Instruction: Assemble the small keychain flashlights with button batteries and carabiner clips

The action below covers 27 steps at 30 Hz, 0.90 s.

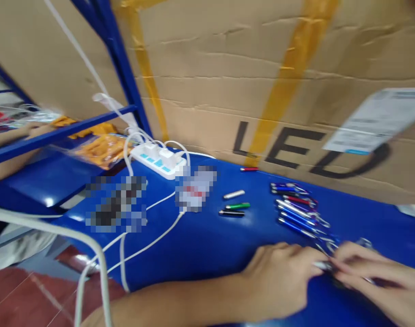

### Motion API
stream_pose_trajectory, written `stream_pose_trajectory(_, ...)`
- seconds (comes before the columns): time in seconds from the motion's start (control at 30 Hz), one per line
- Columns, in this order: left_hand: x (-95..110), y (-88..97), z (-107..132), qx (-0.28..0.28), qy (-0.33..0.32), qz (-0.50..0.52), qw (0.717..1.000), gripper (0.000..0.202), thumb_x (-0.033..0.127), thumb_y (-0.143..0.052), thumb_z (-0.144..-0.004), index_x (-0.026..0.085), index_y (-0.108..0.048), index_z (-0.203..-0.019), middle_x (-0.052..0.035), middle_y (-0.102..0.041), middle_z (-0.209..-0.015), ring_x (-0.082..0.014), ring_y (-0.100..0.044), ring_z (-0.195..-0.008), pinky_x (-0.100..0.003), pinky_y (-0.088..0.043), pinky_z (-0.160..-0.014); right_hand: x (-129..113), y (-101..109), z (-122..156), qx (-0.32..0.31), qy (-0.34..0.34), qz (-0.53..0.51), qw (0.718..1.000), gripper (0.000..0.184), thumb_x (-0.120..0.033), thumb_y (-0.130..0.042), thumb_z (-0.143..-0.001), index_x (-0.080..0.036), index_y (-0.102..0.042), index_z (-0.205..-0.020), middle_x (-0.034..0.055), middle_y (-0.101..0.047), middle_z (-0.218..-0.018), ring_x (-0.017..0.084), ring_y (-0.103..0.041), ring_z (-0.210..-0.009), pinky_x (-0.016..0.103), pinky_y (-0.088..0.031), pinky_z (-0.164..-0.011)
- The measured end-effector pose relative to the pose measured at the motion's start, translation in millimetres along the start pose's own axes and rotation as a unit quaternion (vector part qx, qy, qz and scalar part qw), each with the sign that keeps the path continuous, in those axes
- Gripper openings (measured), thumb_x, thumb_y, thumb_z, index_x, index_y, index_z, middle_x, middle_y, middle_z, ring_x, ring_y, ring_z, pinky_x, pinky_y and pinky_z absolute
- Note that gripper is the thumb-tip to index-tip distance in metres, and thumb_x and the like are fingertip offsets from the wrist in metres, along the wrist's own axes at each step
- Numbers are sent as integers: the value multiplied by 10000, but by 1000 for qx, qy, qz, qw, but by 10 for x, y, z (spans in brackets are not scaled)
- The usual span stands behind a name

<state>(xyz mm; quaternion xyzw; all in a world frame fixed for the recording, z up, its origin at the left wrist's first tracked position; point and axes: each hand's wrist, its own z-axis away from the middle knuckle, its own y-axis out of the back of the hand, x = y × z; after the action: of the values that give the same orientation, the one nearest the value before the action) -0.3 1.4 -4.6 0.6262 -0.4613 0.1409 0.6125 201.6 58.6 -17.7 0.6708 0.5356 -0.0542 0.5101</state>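
Black letters [292, 149] on the cardboard [214, 97] read LED, the white label [374, 120] being illegibly blurred

I am noting bright, diffuse light; the blue tabletop [200, 245] is reflecting glare and carrying shadow beside the left hand [278, 279]. Blur is softening the right hand [381, 279]; pixel blocks [117, 206] are masking two patches.

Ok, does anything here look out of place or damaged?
A small red tube lies alone by the cardboard, apart from the white tube, green tube and black tube grouped together. The cardboard is also creased in places.
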Motion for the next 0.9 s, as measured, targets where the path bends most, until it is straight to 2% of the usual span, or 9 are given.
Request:
stream_pose_trajectory(0.03, -9, 11, -15, -9, -10, -2, 1000, 246, 201, -370, -893, 223, -521, -1086, -52, -663, -1027, -221, -619, -942, -336, -486, -815, -61, 31, -20, -59, 16, -24, 998, 147, -361, -684, -725, -288, -675, -599, 73, -627, -650, 159, -594, -547, 240, -486, -472)
stream_pose_trajectory(0.07, -19, 14, -31, -23, -12, -4, 1000, 237, 191, -353, -897, 216, -523, -1060, -52, -663, -1021, -213, -622, -934, -327, -486, -804, -117, 47, -48, -79, 11, -51, 996, 147, -311, -654, -762, -277, -690, -624, 67, -622, -638, 151, -593, -537, 234, -485, -465)
stream_pose_trajectory(0.17, -50, -4, -70, -61, 23, 4, 998, 181, 208, -353, -895, 208, -495, -1005, -56, -667, -989, -216, -638, -877, -317, -490, -726, -219, 36, -129, -64, -20, -104, 992, 201, -302, -649, -770, -235, -704, -589, 39, -606, -629, 122, -586, -538, 219, -492, -494)
stream_pose_trajectory(0.3, -44, -3, -83, -95, 21, 15, 995, 113, 197, -351, -895, 220, -457, -925, -28, -662, -994, -202, -637, -858, -294, -473, -687, -228, 3, -126, -62, -35, -151, 986, 234, -293, -649, -772, -184, -705, -572, 32, -593, -633, 91, -564, -527, 201, -476, -483)
stream_pose_trajectory(0.37, -23, 20, -86, -95, 15, 14, 995, 105, 175, -347, -893, 219, -442, -891, -22, -665, -971, -183, -638, -829, -273, -465, -679, -230, -4, -100, -58, -33, -164, 984, 241, -280, -642, -779, -167, -700, -574, 34, -591, -643, 87, -564, -536, 200, -473, -485)
stream_pose_trajectory(0.6, -27, 14, -98, -46, -57, -19, 997, 157, 124, -325, -882, 213, -444, -832, -31, -661, -905, -168, -634, -847, -260, -474, -697, -293, -60, -74, -12, -21, -168, 985, 246, -281, -629, -791, -163, -681, -581, 25, -594, -591, 96, -553, -537, 221, -453, -501)
stream_pose_trajectory(0.7, -64, -40, -96, -3, -83, -38, 996, 168, 113, -322, -881, 210, -456, -853, -34, -662, -885, -165, -635, -851, -259, -486, -695, -304, -91, -57, 7, -55, -175, 983, 280, -321, -646, -771, -154, -647, -545, 17, -576, -564, 88, -511, -499, 215, -407, -460)
stream_pose_trajectory(0.9, -108, -68, -123, 51, -141, -137, 979, 232, 133, -301, -904, 183, -523, -863, -45, -654, -776, -174, -614, -696, -290, -494, -632, -337, -122, -41, 14, -151, -203, 967, 367, -392, -692, -695, -149, -512, -487, -17, -509, -512, 65, -429, -450, 194, -343, -413)
